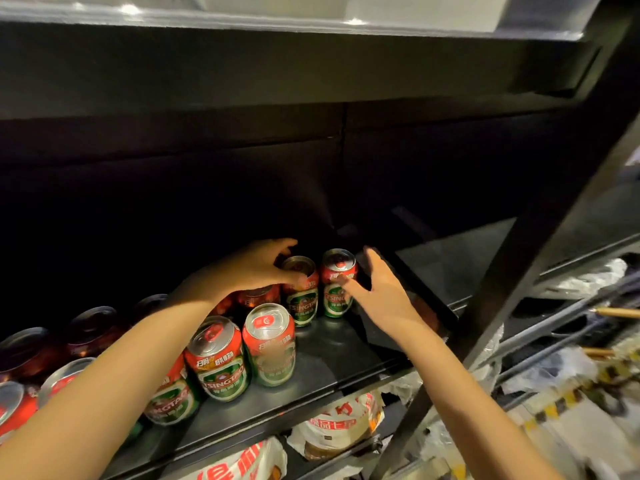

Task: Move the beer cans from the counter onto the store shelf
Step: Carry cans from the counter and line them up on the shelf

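Red-and-green beer cans stand upright on a dark store shelf (346,355). My left hand (256,268) reaches over them and grips the top of one back-row can (300,299). Just right of it stands another can (337,289); my right hand (377,289) is beside it with fingers spread, the thumb touching its side. Two more cans (221,362) (272,344) stand in front, and several others run off to the left, partly hidden under my left forearm.
A dark upright shelf post (519,271) slants down on the right. The shelf below holds bagged goods with red print (343,424). More plastic-wrapped packages (561,393) lie at the lower right. The shelf's back is in deep shadow.
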